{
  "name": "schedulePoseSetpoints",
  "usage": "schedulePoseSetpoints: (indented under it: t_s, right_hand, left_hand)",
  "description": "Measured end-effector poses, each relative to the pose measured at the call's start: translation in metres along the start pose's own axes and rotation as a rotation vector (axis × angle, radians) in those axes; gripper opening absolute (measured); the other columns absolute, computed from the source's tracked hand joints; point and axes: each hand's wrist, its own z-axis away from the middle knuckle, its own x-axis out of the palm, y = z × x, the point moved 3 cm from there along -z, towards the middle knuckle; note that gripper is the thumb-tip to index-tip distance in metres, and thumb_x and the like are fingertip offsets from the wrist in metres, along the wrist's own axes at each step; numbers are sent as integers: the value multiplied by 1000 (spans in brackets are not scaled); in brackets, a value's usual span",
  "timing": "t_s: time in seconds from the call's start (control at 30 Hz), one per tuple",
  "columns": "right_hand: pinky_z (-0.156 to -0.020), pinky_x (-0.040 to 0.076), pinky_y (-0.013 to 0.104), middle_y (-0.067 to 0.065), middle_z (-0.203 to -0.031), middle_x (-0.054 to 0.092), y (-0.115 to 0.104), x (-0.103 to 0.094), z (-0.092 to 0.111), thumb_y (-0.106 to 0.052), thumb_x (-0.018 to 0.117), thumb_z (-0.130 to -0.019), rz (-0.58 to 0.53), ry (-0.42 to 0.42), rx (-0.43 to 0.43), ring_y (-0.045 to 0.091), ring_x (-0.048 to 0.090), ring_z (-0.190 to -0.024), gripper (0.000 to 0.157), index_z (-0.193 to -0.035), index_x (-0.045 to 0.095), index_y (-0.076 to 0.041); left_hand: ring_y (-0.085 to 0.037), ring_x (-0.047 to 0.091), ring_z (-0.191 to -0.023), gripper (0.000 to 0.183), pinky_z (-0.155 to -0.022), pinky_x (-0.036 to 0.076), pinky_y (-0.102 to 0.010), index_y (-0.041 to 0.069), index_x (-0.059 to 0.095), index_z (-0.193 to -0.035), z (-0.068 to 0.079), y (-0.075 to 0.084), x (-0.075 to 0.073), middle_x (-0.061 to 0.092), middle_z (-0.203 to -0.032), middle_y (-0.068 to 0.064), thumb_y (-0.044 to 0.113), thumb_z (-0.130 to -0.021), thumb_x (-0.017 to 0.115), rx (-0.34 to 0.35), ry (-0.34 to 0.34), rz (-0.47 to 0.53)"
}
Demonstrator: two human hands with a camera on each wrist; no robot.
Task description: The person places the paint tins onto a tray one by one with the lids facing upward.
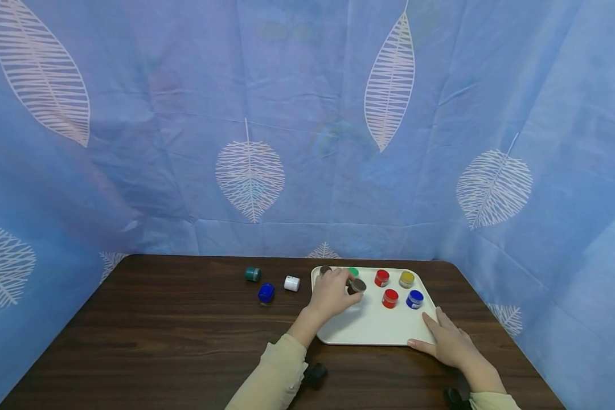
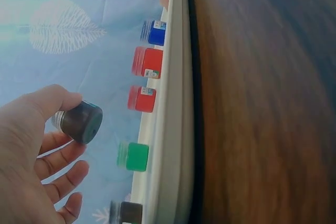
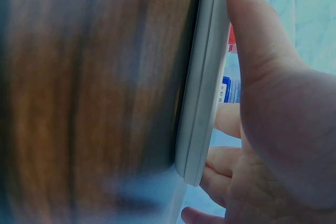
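My left hand (image 1: 332, 293) pinches a dark brown paint jar (image 1: 357, 286) between thumb and fingers above the left part of a white tray (image 1: 374, 330). In the left wrist view the jar (image 2: 86, 123) is tilted and apart from the tray's rim (image 2: 176, 129). My right hand (image 1: 453, 340) rests at the tray's front right corner, its thumb touching the rim (image 3: 202, 93). Standing on the tray are two red jars (image 1: 390, 298), a blue jar (image 1: 414, 299), a yellow jar (image 1: 406, 279), a green jar (image 2: 133, 156) and another dark jar (image 2: 128, 212), partly hidden in the head view.
Left of the tray on the brown wooden table (image 1: 148, 330) lie a dark green jar (image 1: 253, 274), a blue jar (image 1: 266, 292) and a white jar (image 1: 291, 283). A blue cloth (image 1: 318, 188) with white leaf prints hangs behind the table and at its sides.
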Motion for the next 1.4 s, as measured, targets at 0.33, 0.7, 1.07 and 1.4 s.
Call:
schedulePoseSetpoints:
  t_s: [0.33,0.7,1.07,1.4]
  right_hand:
    - [-98,26,76,45,-149,15,1,-1,-1,-69,58,-83,4,-1,3,62,22,-135,101,-144,37,9]
    - [-98,26,77,45,-149,13,1,-2,-1,-68,57,-84,-1,-12,7,62,21,-135,100,-145,36,9]
    - [-98,25,76,45,-149,12,1,-1,-3,-69,57,-84,-3,-17,15,61,20,-136,101,-146,35,8]
    - [-98,26,76,45,-149,14,-1,-1,0,-68,57,-84,1,-13,11,62,22,-135,99,-145,36,8]
  left_hand:
    - [-7,52,-75,30,-69,41,-34,23,65,-102,-1,3,11,61,-84,10,41,-81,76,-106,-16,106]
    - [-9,52,-71,26,-70,37,-36,21,62,-91,1,3,25,57,-78,10,37,-79,79,-283,-27,235]
    - [-20,59,-80,31,-67,41,-38,23,71,-95,6,4,34,64,-80,5,42,-74,83,-325,27,113]
    - [-19,52,-79,30,-72,39,-40,24,71,-97,10,6,39,58,-79,3,42,-76,81,-343,10,117]
